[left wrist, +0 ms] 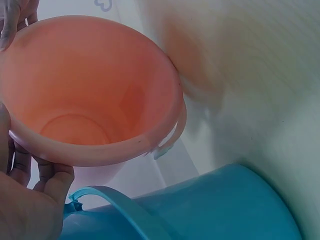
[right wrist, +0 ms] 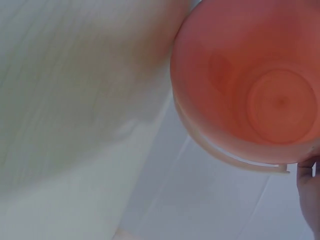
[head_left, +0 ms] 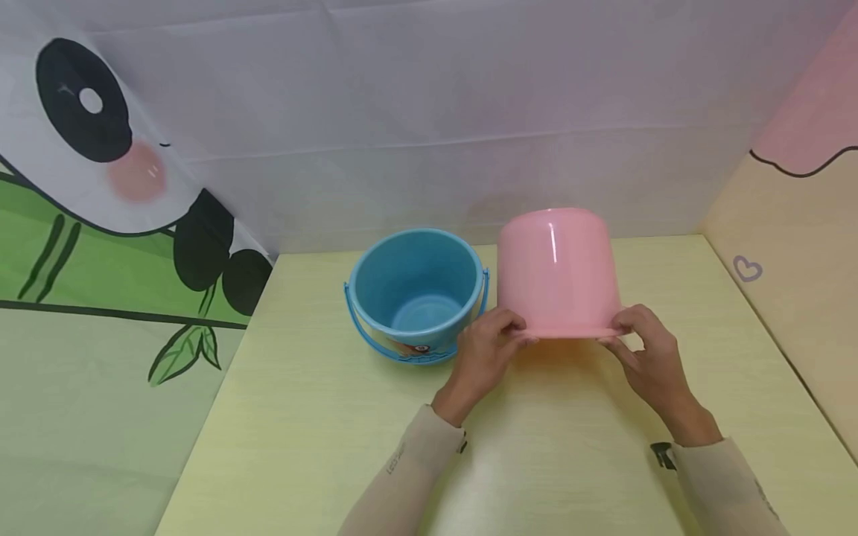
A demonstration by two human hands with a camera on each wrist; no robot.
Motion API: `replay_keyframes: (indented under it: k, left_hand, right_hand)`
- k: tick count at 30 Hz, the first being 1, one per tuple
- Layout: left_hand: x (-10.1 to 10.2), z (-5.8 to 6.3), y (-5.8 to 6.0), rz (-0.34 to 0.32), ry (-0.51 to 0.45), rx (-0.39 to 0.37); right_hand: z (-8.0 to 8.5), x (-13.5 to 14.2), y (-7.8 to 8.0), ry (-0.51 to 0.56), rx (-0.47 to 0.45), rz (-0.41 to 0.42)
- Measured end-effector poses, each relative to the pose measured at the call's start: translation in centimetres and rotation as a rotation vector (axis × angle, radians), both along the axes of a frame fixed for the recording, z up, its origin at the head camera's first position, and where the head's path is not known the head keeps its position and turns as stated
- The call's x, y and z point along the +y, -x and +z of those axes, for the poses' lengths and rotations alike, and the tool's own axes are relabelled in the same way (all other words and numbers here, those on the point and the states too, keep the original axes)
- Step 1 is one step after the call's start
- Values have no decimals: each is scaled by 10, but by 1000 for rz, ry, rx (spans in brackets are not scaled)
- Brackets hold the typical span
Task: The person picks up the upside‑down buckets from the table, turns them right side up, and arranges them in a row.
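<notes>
A pink bucket (head_left: 558,279) is tipped over in front of me, its base up and away and its mouth turned down toward me. My left hand (head_left: 481,357) pinches the rim at its left end. On the opposite end, my right hand (head_left: 653,361) grips the same rim between thumb and fingers. Both wrist views look into the bucket's hollow orange-pink inside. Its pale handle (right wrist: 225,159) hangs along the rim in the right wrist view. Just left of my left hand, a blue bucket (head_left: 429,279) stands upright on the table, mouth up.
The blue bucket's handle (head_left: 365,335) lies down across its front, above a printed picture. Pale yellow tabletop (head_left: 302,432) spreads under both buckets. A white cloth wall (head_left: 429,89) closes the back, with cartoon-printed panels at left and right.
</notes>
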State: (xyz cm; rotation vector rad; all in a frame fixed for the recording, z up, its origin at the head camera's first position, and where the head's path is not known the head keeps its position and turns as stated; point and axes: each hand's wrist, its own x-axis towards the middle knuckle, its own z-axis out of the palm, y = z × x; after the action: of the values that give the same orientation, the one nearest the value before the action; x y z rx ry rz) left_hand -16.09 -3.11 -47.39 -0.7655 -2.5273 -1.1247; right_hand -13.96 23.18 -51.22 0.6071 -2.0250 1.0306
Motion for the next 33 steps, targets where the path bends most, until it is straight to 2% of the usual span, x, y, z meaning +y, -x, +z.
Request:
replay_keyframes:
  k: [6, 15, 33]
  left_hand:
    - [1, 3, 1, 20, -13, -42]
    - [5, 6, -1, 53, -19, -53]
    - [7, 10, -3, 87, -23, -100]
  right_hand:
    - [7, -1, 0, 33, -53, 6]
    - [10, -1, -2, 19, -103, -2]
    - [15, -5, -6, 70, -115, -33]
